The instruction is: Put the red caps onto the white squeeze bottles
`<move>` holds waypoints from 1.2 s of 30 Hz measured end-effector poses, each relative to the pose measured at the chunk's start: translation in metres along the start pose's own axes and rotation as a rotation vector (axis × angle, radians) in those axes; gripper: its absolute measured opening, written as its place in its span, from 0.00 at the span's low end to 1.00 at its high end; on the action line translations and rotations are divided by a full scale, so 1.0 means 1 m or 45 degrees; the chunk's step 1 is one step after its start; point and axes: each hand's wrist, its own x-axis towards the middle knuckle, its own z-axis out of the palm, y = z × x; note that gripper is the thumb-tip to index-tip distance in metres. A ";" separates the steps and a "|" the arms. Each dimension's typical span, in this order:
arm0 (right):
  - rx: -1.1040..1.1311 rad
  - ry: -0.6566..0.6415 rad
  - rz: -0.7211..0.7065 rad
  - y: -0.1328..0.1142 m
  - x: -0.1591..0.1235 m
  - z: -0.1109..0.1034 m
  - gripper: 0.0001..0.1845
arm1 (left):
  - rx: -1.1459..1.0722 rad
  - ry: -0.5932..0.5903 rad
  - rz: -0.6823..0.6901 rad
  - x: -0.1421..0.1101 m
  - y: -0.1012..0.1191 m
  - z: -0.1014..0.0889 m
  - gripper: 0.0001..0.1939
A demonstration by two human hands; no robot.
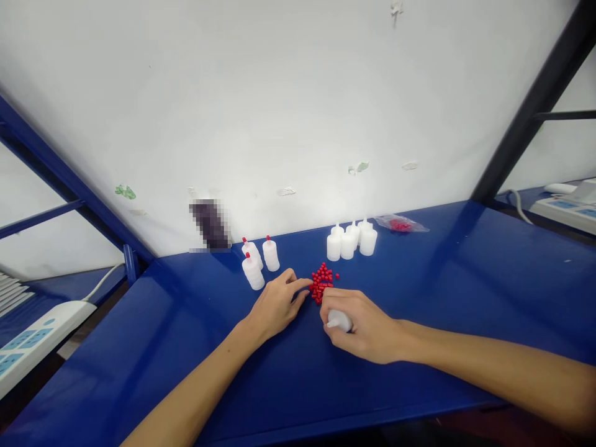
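Note:
A heap of small red caps (pixel 322 282) lies on the blue table (pixel 465 279). My left hand (pixel 278 304) rests beside it, fingertips pinched together at the heap's left edge. My right hand (pixel 361 327) is wrapped round a small white bottle (pixel 339 320), just below the heap. Three white bottles with red caps (pixel 257 259) stand behind my left hand. Several uncapped white bottles (pixel 350 241) stand in a cluster behind the heap.
A clear bag with red caps (pixel 400 225) lies by the white wall at the back. A white power strip (pixel 32 338) sits at the left, another (pixel 565 208) at the right. A dark frame post (pixel 526 112) rises at the right.

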 end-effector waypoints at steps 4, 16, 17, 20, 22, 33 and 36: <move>-0.064 -0.056 0.140 0.000 0.002 -0.005 0.00 | -0.066 0.071 0.046 0.000 -0.002 0.005 0.12; -0.241 -0.010 0.145 0.009 0.004 -0.012 0.18 | -0.526 0.400 0.267 -0.012 0.042 -0.011 0.08; -0.229 -0.007 0.138 0.009 0.003 -0.012 0.19 | -0.535 0.392 0.276 -0.012 0.043 -0.010 0.08; -0.194 -0.009 0.129 0.010 0.003 -0.011 0.21 | -0.532 0.382 0.284 -0.013 0.042 -0.009 0.09; -0.165 -0.017 0.117 0.010 0.003 -0.011 0.21 | -0.528 0.374 0.292 -0.012 0.042 -0.008 0.09; -0.140 -0.056 0.173 0.004 0.004 -0.008 0.17 | -0.439 0.284 0.373 -0.013 0.043 -0.005 0.07; -0.079 -0.083 0.109 0.002 0.001 -0.006 0.19 | -0.417 0.254 0.439 -0.013 0.045 -0.006 0.07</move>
